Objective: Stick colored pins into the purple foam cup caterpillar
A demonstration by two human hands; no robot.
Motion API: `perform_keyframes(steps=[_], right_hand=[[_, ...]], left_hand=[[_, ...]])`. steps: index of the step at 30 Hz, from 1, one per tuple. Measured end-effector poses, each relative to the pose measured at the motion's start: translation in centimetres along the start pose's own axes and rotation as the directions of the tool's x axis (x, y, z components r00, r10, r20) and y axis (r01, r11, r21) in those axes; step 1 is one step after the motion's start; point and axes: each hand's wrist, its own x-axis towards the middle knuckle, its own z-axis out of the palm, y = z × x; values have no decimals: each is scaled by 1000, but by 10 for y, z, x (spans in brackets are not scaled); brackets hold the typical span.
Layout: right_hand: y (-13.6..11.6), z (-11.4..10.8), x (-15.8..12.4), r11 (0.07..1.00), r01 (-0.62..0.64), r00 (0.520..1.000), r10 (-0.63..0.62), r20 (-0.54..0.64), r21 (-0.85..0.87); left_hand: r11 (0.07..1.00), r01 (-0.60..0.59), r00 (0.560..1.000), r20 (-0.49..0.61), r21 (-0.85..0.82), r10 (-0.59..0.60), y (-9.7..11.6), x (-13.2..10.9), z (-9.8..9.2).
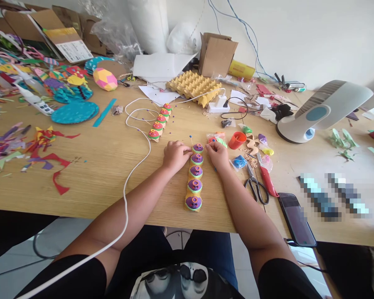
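Observation:
A row of egg-carton cups [195, 171], topped with purple clay, orange rings and small dark eyes, lies lengthwise before me. Beside its far end, my left hand [176, 157] is closed, thumb and fingertip pressed against the cup's left side. A thin pin with a blue head [190, 137] stands up there. My right hand [218, 155] is pinched just right of the same far cup; a blue pin head shows at its fingertips, its shaft hidden. Farther left lies a second egg-carton row [160, 121] with red and green tops, small purple-headed pins around it.
White cable [126, 195] crosses the table and my left arm. Scissors [254, 185], a red-handled knife [268, 179], a phone [296, 218], an orange cup [237, 140] and clay bags lie right. Beyond are a fan [318, 112] and a yellow egg tray [202, 93]. Paper scraps [6, 145] cover the left.

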Motion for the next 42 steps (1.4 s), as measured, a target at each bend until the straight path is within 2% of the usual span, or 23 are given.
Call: perform_keyframes(steps=[10,24,35,42], right_hand=[[-2,0,-1,1000,-17,1000,17,-9,10],[1,0,-1,1000,-2,1000,2,24,5],[-3,-4,-8,1000,15,997,-14,73,-5],[2,-5,-8,999,23,997,-20,74,-42]], left_hand=[[1000,-4,1000,-30,-14,4,0,0,-1],[1000,-28,999,15,-9,28,-11,6,0],[990,-139,987,85,7,138,-17,8,-6],[982,-189,979,87,21,187,-19,8,-6]])
